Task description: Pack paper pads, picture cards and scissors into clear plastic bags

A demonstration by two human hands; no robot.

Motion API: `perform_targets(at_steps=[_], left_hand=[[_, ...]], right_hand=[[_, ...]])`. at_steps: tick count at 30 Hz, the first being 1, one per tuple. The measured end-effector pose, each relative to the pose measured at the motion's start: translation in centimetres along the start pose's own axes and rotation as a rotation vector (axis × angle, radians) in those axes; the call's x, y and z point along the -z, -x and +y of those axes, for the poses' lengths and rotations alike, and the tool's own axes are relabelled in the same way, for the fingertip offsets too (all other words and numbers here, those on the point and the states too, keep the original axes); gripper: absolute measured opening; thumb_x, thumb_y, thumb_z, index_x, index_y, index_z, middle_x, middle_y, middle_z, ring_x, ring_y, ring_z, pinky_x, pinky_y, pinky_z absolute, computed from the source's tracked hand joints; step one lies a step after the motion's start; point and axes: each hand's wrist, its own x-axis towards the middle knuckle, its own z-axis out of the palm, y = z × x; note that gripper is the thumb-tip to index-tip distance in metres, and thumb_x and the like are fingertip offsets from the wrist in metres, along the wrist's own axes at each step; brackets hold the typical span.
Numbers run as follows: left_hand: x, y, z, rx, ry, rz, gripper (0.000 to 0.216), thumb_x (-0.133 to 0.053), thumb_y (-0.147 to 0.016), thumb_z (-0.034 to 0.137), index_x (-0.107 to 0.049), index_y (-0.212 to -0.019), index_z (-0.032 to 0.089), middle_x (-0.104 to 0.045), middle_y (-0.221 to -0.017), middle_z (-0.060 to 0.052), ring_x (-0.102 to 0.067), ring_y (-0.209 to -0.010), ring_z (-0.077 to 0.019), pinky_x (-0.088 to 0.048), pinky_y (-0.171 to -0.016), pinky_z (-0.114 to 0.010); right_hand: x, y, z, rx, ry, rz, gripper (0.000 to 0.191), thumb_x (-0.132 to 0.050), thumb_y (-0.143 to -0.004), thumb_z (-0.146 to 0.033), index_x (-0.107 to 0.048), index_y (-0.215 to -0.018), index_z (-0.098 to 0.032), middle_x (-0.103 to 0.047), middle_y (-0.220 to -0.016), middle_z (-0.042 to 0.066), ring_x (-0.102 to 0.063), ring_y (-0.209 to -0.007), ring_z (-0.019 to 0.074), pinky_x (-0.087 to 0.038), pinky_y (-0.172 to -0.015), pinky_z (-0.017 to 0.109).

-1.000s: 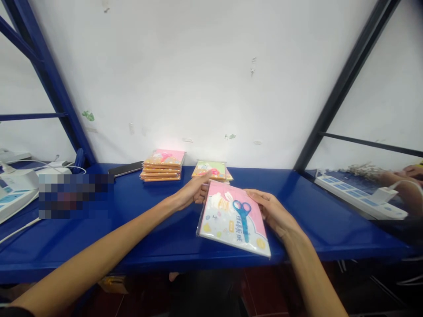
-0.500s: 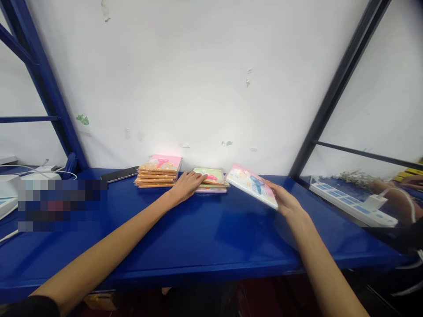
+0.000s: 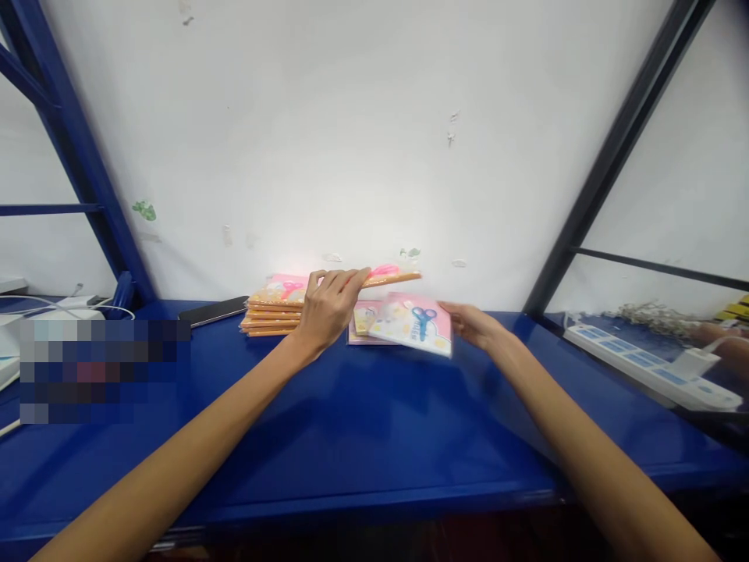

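Observation:
My left hand [image 3: 333,306] grips a flat, wrapped craft-paper pack with pink scissors [image 3: 393,273], its orange edge towards me, raised above the desk. A pink and white craft-paper pack with blue scissors [image 3: 418,326] is in my right hand [image 3: 475,323], held by its right side and slightly tilted. That pack overlaps a low pile with a pink and yellow pack [image 3: 361,318] on the desk; whether it rests on it I cannot tell. Left of this, partly behind my left hand, stands a stack of orange-edged packs [image 3: 274,312] with pink scissors on top.
A dark phone [image 3: 214,311] lies on the blue desk [image 3: 351,437] left of the stack. White cables and a blurred-out patch are at far left. A white power strip [image 3: 649,367] and dried flowers [image 3: 649,318] lie beyond the right post, near another person's hand [image 3: 719,336].
My left hand has lifted the pink-scissors pack off the low pile. My right hand has moved left, bringing the blue-scissors pack over that pile.

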Motion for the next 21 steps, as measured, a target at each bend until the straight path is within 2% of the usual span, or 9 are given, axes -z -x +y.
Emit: perform_targets(at_steps=[2, 5, 8, 11, 14, 18, 21], left_hand=[[0.0, 0.2, 0.1, -0.013, 0.004, -0.016, 0.046, -0.031, -0.105, 0.015, -0.051, -0.146, 0.02, -0.066, -0.138, -0.016, -0.057, -0.125, -0.029, -0.035, -0.103, -0.049], [-1.2, 1.5, 0.7, -0.041, 0.007, -0.097, 0.046, -0.032, -0.104, 0.013, -0.055, -0.143, 0.021, -0.062, -0.143, -0.016, -0.053, -0.132, -0.0308, -0.034, -0.105, -0.05], [-3.0, 3.3, 1.9, -0.054, 0.017, -0.221, 0.048, -0.037, -0.1, 0.009, -0.057, -0.142, 0.022, -0.062, -0.143, -0.017, -0.055, -0.129, -0.0314, -0.041, -0.099, -0.048], [-4.3, 4.2, 3.2, -0.023, 0.039, -0.318, 0.045, -0.038, -0.102, 0.017, -0.052, -0.145, 0.022, -0.065, -0.136, -0.016, -0.059, -0.12, -0.0298, -0.045, -0.094, -0.044], [-4.7, 4.2, 4.1, 0.028, 0.067, -0.369, 0.047, -0.034, -0.104, 0.026, -0.046, -0.149, 0.019, -0.06, -0.141, -0.019, -0.054, -0.124, -0.0337, -0.044, -0.097, -0.049], [-4.9, 3.7, 4.5, 0.078, 0.107, -0.416, 0.054, -0.032, -0.1, 0.013, -0.041, -0.153, 0.017, -0.052, -0.148, -0.024, -0.049, -0.132, -0.0374, -0.044, -0.099, -0.054], [-5.3, 3.4, 4.5, 0.112, 0.146, -0.431, 0.062, -0.035, -0.094, 0.006, -0.039, -0.155, 0.02, -0.048, -0.152, -0.022, -0.044, -0.14, -0.0357, -0.041, -0.106, -0.056]], right_hand=[[-2.2, -2.7, -1.1, 0.009, 0.042, -0.009, 0.031, -0.064, -0.099, -0.035, -0.064, -0.124, -0.017, -0.067, -0.124, 0.009, -0.068, -0.102, 0.0221, -0.059, -0.087, 0.042], [-5.0, -6.3, -1.9, 0.022, 0.107, 0.013, 0.034, -0.064, -0.099, -0.036, -0.063, -0.127, -0.018, -0.065, -0.128, 0.01, -0.067, -0.106, 0.0241, -0.058, -0.089, 0.044], [-6.0, -8.0, -1.3, 0.036, 0.179, 0.059, 0.034, -0.064, -0.099, -0.037, -0.063, -0.127, -0.018, -0.064, -0.129, 0.009, -0.066, -0.108, 0.0248, -0.057, -0.09, 0.045], [-5.3, -7.6, 0.3, 0.037, 0.241, 0.062, 0.034, -0.063, -0.099, -0.037, -0.062, -0.128, -0.018, -0.064, -0.128, 0.01, -0.067, -0.106, 0.0237, -0.058, -0.089, 0.045], [-4.3, -6.0, 1.9, 0.027, 0.305, -0.007, 0.033, -0.063, -0.1, -0.039, -0.064, -0.124, -0.017, -0.067, -0.122, 0.009, -0.068, -0.101, 0.0226, -0.059, -0.086, 0.043], [-4.3, -3.6, 2.6, 0.051, 0.39, -0.058, 0.031, -0.061, -0.1, -0.041, -0.066, -0.118, -0.016, -0.069, -0.115, 0.007, -0.069, -0.095, 0.0209, -0.059, -0.083, 0.04], [-4.9, -2.4, 2.5, 0.087, 0.459, -0.026, 0.03, -0.059, -0.101, -0.043, -0.068, -0.113, -0.017, -0.07, -0.113, 0.007, -0.069, -0.094, 0.0202, -0.058, -0.084, 0.04]])
